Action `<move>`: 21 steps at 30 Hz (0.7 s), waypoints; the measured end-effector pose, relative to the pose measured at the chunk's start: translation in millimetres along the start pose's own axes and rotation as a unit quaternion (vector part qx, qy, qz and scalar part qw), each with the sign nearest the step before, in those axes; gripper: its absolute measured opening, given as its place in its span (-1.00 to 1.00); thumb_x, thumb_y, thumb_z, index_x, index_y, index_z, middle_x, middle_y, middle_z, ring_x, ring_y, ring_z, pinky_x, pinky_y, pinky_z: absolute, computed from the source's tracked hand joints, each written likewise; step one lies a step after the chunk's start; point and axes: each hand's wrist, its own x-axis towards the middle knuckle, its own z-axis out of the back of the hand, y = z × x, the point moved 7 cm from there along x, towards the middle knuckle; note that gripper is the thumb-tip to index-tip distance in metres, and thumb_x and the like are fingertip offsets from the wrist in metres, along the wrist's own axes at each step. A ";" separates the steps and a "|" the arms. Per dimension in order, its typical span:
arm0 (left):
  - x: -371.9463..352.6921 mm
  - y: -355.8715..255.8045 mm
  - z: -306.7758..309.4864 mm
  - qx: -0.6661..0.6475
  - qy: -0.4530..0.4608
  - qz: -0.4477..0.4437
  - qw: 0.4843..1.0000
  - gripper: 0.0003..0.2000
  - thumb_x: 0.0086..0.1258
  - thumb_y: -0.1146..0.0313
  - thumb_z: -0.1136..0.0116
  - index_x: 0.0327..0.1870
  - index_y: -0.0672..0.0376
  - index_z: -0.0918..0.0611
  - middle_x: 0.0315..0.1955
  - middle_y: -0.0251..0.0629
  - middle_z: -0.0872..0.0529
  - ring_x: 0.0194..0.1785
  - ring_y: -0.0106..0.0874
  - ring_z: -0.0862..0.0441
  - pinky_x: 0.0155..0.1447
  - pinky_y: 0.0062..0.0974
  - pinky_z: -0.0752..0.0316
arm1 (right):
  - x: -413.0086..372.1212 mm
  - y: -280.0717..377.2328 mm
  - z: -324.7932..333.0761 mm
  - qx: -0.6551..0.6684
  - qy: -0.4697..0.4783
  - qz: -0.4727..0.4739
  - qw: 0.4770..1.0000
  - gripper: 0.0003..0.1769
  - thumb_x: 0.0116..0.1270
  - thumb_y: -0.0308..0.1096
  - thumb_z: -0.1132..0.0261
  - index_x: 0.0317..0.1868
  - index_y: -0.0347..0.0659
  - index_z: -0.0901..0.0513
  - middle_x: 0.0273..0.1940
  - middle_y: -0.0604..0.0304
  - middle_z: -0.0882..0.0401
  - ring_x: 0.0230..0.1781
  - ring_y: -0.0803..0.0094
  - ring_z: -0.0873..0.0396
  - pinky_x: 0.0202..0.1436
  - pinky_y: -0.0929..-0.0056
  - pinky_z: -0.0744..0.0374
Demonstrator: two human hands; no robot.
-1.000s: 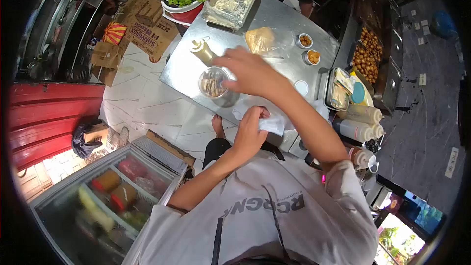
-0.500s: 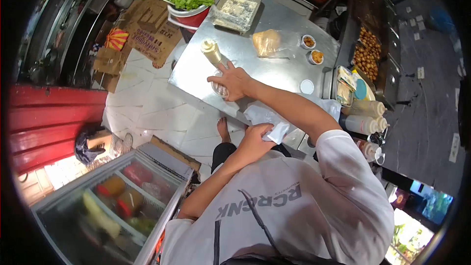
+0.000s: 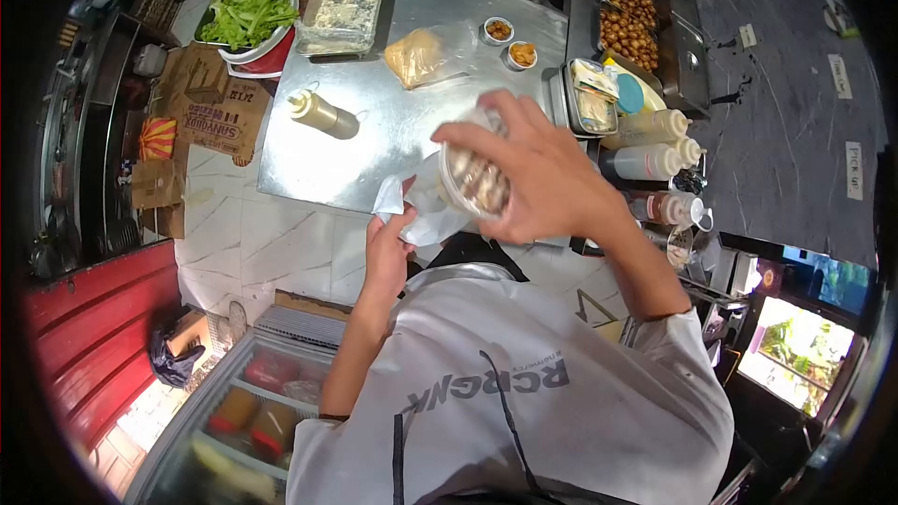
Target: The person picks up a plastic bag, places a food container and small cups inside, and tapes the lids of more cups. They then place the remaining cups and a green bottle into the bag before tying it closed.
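My right hand (image 3: 552, 173) is wrapped round a clear round tub (image 3: 475, 178) with brown and white food inside, lifted near the table's front edge and tilted. Just left of it, my left hand (image 3: 388, 238) pinches a thin white plastic bag (image 3: 432, 215), which hangs partly behind the tub. On the steel table (image 3: 281, 164), a squeeze bottle (image 3: 323, 115) of pale sauce lies or leans at the left. A clear bag with a flat tan item (image 3: 414, 58) is farther back, beside two small cups (image 3: 498, 31) of orange-brown food.
A tray of crumbly white food (image 3: 344, 14) and a tub of lettuce (image 3: 248, 17) stand at the back left. To the right are a steel container (image 3: 591, 98), several sauce bottles (image 3: 645, 162) and browned round food (image 3: 629, 23). A glass-topped freezer (image 3: 234, 411) is lower left.
My right hand has taken the clear tub off the table and brought it right, over the white bag. My left hand has shifted left with the bag, which is more spread out. The view has turned.
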 end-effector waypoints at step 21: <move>-25.0 -53.4 -76.7 0.273 0.061 -0.213 0.936 -0.55 0.42 0.58 -0.05 0.34 0.35 -0.58 -0.14 -0.33 -0.73 -0.14 -0.65 -0.58 -0.07 -0.61 -0.49 | 17.1 -70.0 -258.0 -0.088 0.034 0.085 0.992 -0.14 0.04 -0.08 -0.61 0.40 0.10 -0.51 0.46 -0.09 -0.37 0.43 -0.23 -0.40 -0.01 -0.16 -0.77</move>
